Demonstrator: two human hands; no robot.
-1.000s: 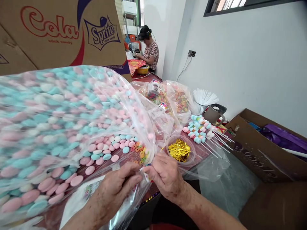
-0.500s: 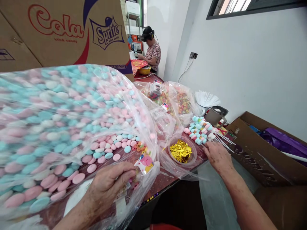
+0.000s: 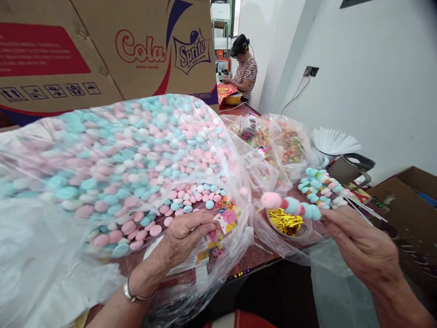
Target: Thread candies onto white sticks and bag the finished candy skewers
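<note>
My right hand [image 3: 360, 246] is closed on the stick end of a candy skewer [image 3: 293, 206], threaded with pink and blue candies and small red pieces between them. The skewer points left, above a round tub of gold twist ties [image 3: 285, 223]. Between the thumb and fingers of my left hand [image 3: 187, 237] is a small clear bag with a colourful printed top [image 3: 226, 220]; candies show near its lower part. Just behind that hand, loose pink, blue and white candies [image 3: 194, 198] spill from a large clear plastic bag [image 3: 136, 136]. More candy skewers [image 3: 321, 187] lie stacked beyond my right hand.
A big cardboard box [image 3: 143, 50] stands behind the large bag. Further back are bags of small candy rings [image 3: 287, 141], white sticks [image 3: 334, 141] and a grey mug [image 3: 351, 168]. An open carton [image 3: 406, 196] is at right. Another person [image 3: 246, 70] sits at the far end.
My right hand has lifted one candy skewer from the stack and brought it left over the tub. My left hand still pinches the small printed bag. The view has turned left.
</note>
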